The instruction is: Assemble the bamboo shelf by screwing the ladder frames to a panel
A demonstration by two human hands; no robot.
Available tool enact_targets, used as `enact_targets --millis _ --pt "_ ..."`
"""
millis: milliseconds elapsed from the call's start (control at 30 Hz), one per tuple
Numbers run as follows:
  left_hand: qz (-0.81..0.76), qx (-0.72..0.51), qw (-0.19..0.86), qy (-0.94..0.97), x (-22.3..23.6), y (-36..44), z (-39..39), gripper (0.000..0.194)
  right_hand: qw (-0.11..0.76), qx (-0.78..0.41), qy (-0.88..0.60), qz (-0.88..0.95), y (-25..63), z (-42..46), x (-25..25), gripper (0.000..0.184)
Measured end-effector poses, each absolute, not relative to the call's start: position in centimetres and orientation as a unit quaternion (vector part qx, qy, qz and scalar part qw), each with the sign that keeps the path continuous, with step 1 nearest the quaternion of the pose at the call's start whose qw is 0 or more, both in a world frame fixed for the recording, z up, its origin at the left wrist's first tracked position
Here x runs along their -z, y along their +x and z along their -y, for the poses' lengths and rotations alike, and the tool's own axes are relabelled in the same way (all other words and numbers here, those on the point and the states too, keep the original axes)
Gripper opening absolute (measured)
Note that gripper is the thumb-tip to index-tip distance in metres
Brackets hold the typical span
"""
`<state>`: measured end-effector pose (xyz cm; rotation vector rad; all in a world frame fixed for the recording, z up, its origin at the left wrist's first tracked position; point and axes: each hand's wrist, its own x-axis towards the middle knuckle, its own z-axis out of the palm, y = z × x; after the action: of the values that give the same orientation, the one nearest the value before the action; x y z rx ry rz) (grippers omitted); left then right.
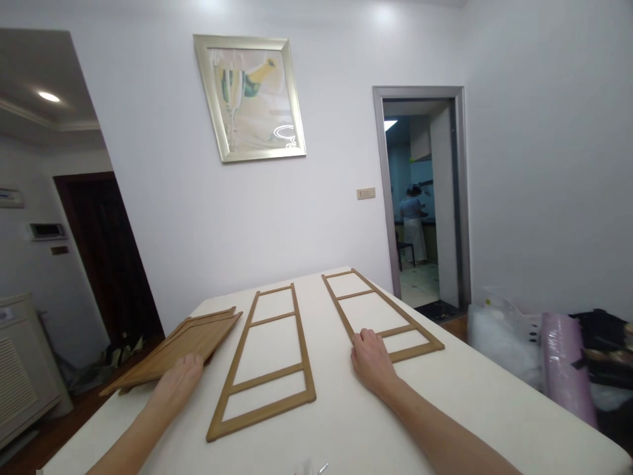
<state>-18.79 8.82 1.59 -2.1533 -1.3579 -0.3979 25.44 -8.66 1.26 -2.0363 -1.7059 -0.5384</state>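
On the left, the stacked brown panels lie on the white table, overhanging its left edge. The left forearm slants in from the near left; the left hand lies palm down over their near right part, thumb hidden, so I cannot tell whether it pinches. The middle frame lies flat between the hands. Farther right, the right hand, fingers bent and bunched, touches the right frame at its near left side; whether it pinches I cannot tell.
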Motion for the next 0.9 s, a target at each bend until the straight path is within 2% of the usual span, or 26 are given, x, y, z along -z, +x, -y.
enact_targets --millis 233,367,467,600,733,900 --pt "0.477 0.059 0.343 -0.807 -5.0 -18.0 -8.1 0.036 0.221 0.18 -0.738 0.612 25.4 8.8 -1.5 0.012" --pt "0.427 0.081 0.36 -0.826 -7.0 -16.2 -6.0 0.036 0.232 0.187 -0.734 0.61 25.5 8.8 -1.4 0.01" --pt "0.374 0.129 0.387 -0.833 -6.8 -14.1 -4.1 0.034 0.262 0.185 -0.731 0.603 25.7 8.8 -1.3 0.009" --pt "0.28 0.22 0.413 -0.838 -4.2 -10.6 -1.9 0.037 0.361 0.119 -0.716 0.586 25.8 8.7 -1.4 0.018" --pt "0.2 0.295 0.375 -0.856 -1.1 -7.7 0.0 0.042 0.499 0.004 -0.681 0.536 25.6 8.4 -1.9 0.033" --pt "0.176 0.307 0.329 -0.875 1.0 -7.1 1.2 0.046 0.639 -0.164 -0.655 0.369 26.5 7.9 -2.7 0.046"
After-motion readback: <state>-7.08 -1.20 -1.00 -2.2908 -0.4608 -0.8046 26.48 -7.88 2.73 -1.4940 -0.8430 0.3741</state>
